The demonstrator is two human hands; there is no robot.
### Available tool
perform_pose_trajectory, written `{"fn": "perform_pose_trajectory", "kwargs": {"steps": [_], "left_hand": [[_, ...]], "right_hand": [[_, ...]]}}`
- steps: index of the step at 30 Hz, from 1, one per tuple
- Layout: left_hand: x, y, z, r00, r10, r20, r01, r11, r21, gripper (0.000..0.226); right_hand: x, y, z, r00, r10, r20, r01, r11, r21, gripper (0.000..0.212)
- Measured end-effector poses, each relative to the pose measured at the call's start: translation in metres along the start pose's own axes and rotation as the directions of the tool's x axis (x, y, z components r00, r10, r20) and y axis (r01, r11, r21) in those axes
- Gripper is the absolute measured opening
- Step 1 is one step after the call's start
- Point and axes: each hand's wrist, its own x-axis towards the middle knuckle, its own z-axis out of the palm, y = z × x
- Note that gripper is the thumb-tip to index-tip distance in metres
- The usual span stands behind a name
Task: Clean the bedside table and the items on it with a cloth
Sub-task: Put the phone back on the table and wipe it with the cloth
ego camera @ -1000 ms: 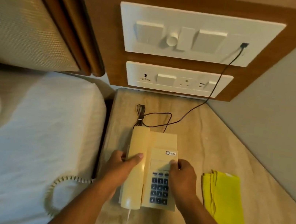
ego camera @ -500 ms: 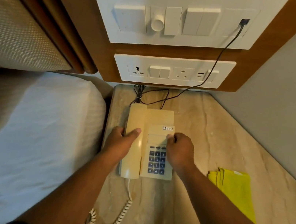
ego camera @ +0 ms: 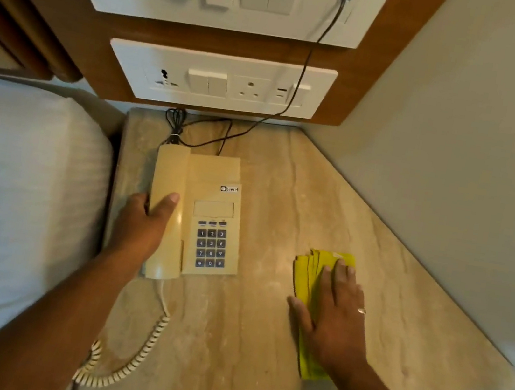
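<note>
Head view: the task is judged to be at its very start, since the folded yellow microfibre cloth is seen lying flat on the beige veined marble bedside table, to the right of the cream plastic push-button telephone and well apart from it, and no wiped patch can be told from the stone. The telephone, its handset in the cradle, and its cream coiled cord trailing off the front edge all appear untouched by the cloth, so the whole of the wiping is judged to be left: the tabletop, the telephone body and the handset. The right hand is laid on the cloth with fingers straight and spread, pressing on it rather than gripping it; nothing is clasped. The left hand is wrapped round the handset's left side, thumb laid over the top face, the fingers hidden beneath. A black cable is seen running from the telephone's rear to the white wall panel.
</note>
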Motion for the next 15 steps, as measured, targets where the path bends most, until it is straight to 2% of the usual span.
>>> {"fn": "perform_pose_trajectory", "kwargs": {"steps": [5,9,12,14,15], "left_hand": [[-0.005,0.002,0.002,1.0,0.006,-0.005,-0.006,1.0,-0.01,0.054],[-0.007,0.001,0.003,1.0,0.0,-0.018,0.0,1.0,-0.013,0.056],[-0.008,0.0,0.003,1.0,-0.001,-0.017,0.001,0.999,-0.033,0.058],[-0.006,0.0,0.002,1.0,-0.012,0.0,0.012,0.999,-0.037,0.058],[-0.005,-0.001,-0.001,1.0,-0.017,0.008,0.017,0.999,-0.034,0.059]], "right_hand": [[-0.003,-0.014,0.023,0.992,0.092,-0.085,-0.088,0.995,0.057,0.065],[-0.002,-0.009,0.031,0.989,0.051,-0.138,-0.031,0.99,0.139,0.055],[0.004,-0.017,0.02,0.974,0.148,-0.171,-0.081,0.934,0.348,0.053],[0.013,-0.038,0.0,0.951,0.277,-0.14,-0.163,0.829,0.534,0.052],[0.022,-0.054,-0.012,0.947,0.291,-0.136,-0.157,0.79,0.593,0.052]]}}
